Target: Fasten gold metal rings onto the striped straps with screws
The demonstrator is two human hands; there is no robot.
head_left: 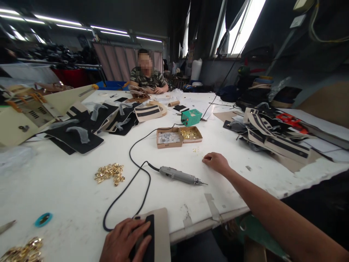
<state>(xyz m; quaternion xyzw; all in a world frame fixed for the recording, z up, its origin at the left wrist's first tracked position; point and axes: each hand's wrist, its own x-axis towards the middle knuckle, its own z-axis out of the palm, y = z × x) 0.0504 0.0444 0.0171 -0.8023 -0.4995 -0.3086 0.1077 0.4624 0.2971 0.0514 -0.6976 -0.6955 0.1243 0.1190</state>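
At the table's front edge, my left hand [125, 240] lies on a beige panel with a black strip [161, 233], its fingers stretched over the strip. Farther out to the right, my right hand [216, 162] is low over the tabletop with its fingers pinched together; whatever they hold is too small or hidden. A few tiny gold pieces [194, 150] lie just beyond that hand. Between my hands rests a grey electric screwdriver [178, 175], its bit pointing right. Beyond it, one cardboard box [169, 145] holds clear and silvery bits, and the adjoining box [201, 137] holds small gold parts.
A green power unit [191, 117] stands behind the boxes, and a black cord [131, 154] loops across the left. Gold hardware [110, 173] lies in a pile near a blue ring-shaped dish [43, 219]. Stacked panels [280, 140] are at right. A person [148, 78] sits opposite.
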